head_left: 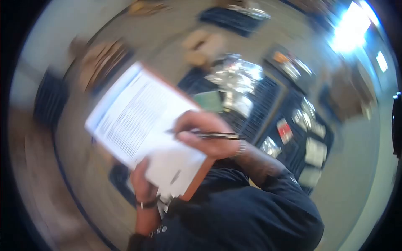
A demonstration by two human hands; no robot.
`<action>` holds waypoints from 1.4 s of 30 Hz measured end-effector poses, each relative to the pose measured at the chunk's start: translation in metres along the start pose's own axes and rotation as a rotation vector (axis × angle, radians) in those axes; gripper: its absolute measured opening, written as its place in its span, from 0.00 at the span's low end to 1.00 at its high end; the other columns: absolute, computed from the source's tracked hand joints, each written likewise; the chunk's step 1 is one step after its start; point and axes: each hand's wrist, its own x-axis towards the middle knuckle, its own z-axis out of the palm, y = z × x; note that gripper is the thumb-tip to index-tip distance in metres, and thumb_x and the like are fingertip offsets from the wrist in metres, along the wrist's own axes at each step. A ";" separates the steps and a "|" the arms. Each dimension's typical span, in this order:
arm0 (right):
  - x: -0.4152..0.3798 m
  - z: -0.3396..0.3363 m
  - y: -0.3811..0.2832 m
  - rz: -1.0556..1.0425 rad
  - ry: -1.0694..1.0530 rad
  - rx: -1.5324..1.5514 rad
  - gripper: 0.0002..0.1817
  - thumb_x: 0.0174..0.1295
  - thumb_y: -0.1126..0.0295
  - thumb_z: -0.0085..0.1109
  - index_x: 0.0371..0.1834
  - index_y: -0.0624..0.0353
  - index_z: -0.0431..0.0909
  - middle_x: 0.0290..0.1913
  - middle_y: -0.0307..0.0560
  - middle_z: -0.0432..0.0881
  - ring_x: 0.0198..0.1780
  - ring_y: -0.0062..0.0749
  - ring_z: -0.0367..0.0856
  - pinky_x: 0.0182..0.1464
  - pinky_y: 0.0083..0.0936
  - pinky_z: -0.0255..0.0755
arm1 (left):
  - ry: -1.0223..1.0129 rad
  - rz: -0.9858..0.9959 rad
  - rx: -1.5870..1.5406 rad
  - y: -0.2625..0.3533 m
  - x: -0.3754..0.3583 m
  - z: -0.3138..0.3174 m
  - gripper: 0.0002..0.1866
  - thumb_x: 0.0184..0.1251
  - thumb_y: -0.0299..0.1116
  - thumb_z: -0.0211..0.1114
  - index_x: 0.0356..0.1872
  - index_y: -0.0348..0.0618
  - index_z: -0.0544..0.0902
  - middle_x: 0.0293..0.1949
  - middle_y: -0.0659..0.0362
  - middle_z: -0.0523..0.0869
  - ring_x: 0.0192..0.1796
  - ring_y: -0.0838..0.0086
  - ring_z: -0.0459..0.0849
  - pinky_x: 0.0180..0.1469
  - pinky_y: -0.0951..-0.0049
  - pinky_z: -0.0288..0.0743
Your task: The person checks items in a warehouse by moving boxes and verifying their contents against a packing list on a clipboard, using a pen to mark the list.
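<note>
A brown clipboard (pixel 200 179) lies tilted in front of my body, with printed white sheets (pixel 136 113) on it. My left hand (pixel 143 183) grips its near left edge, thumb on top of the paper and the other fingers hidden underneath. Over the lower right part of the page, my right hand (pixel 209 133) is closed around a dark pen (pixel 220 136). The pen's tip points left at the sheet; motion blur hides whether it touches. Rows of text fill the page, too blurred to read.
Beyond the clipboard, black pallets (pixel 264 106) on the floor carry silver packets (pixel 236 75), a green item (pixel 208 101) and a red-and-white packet (pixel 284 131). Cardboard boxes (pixel 349 92) stand at right, with flattened cardboard (pixel 104 62) at left. Another loaded pallet (pixel 230 20) sits farther back.
</note>
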 end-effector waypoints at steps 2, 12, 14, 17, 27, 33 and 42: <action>0.021 0.007 -0.001 -0.019 -0.158 0.043 0.13 0.67 0.63 0.54 0.36 0.63 0.79 0.33 0.49 0.82 0.35 0.32 0.81 0.40 0.27 0.75 | 0.048 0.141 -0.059 0.007 -0.012 -0.001 0.25 0.68 0.30 0.55 0.63 0.30 0.67 0.56 0.47 0.79 0.54 0.62 0.81 0.56 0.64 0.76; 0.084 -0.037 0.038 0.092 -0.357 -0.043 0.17 0.65 0.69 0.54 0.18 0.63 0.70 0.15 0.46 0.71 0.17 0.27 0.69 0.22 0.26 0.63 | 0.327 0.347 -0.191 -0.009 -0.016 0.051 0.27 0.65 0.32 0.55 0.63 0.30 0.65 0.54 0.46 0.79 0.53 0.60 0.81 0.56 0.62 0.76; 0.076 -0.008 0.056 0.106 -0.363 -0.084 0.17 0.64 0.69 0.56 0.17 0.63 0.69 0.14 0.44 0.70 0.16 0.25 0.67 0.21 0.26 0.62 | 0.337 0.345 -0.213 -0.029 -0.018 0.013 0.27 0.65 0.32 0.55 0.63 0.30 0.66 0.53 0.46 0.79 0.52 0.61 0.82 0.55 0.62 0.76; 0.070 0.005 0.066 0.124 -0.358 -0.078 0.20 0.62 0.71 0.62 0.14 0.62 0.66 0.12 0.41 0.68 0.15 0.19 0.63 0.18 0.25 0.58 | 0.325 0.349 -0.237 -0.041 -0.022 -0.007 0.26 0.64 0.33 0.55 0.61 0.30 0.67 0.51 0.46 0.80 0.51 0.61 0.83 0.54 0.62 0.77; 0.059 0.011 0.062 0.044 -0.397 -0.148 0.21 0.58 0.73 0.64 0.12 0.60 0.64 0.11 0.41 0.65 0.13 0.22 0.61 0.17 0.25 0.57 | 0.289 0.341 -0.280 -0.048 -0.032 -0.015 0.26 0.64 0.34 0.55 0.59 0.28 0.68 0.50 0.45 0.81 0.49 0.60 0.84 0.54 0.61 0.78; 0.052 0.009 0.061 0.027 -0.334 -0.180 0.20 0.58 0.73 0.64 0.12 0.61 0.65 0.11 0.42 0.64 0.13 0.23 0.62 0.17 0.26 0.57 | 0.301 0.382 -0.295 -0.047 -0.030 -0.009 0.25 0.64 0.35 0.55 0.58 0.26 0.69 0.48 0.44 0.82 0.47 0.60 0.85 0.52 0.61 0.79; 0.050 0.013 0.056 0.008 -0.325 -0.181 0.21 0.58 0.75 0.63 0.12 0.61 0.63 0.11 0.42 0.63 0.13 0.23 0.60 0.17 0.27 0.56 | 0.274 0.362 -0.276 -0.047 -0.035 -0.025 0.26 0.63 0.36 0.57 0.57 0.27 0.69 0.48 0.44 0.82 0.46 0.59 0.85 0.49 0.61 0.80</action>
